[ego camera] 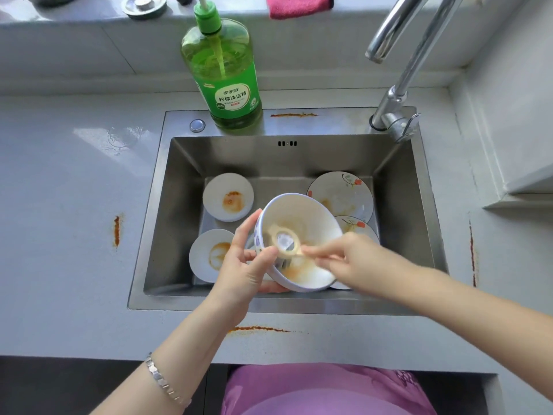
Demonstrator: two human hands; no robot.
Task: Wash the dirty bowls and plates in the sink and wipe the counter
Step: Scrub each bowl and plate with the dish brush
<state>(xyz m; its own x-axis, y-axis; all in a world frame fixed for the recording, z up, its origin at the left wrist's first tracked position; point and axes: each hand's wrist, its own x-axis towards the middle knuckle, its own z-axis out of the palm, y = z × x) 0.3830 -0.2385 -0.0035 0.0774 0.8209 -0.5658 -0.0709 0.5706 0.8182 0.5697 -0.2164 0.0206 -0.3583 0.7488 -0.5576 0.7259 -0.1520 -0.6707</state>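
Over the steel sink my left hand grips a white bowl by its rim, tilted toward me, with orange smears inside. My right hand pinches the handle of a pale dish brush whose round head lies inside the bowl. In the sink lie two small white plates with orange stains on the left. Two flowered plates lie on the right, the nearer one partly hidden by the bowl.
A green dish-soap bottle stands on the sink's back rim, the faucet rises at the back right. Orange streaks mark the grey counter left, front and right of the sink. A pink cloth lies on the back ledge.
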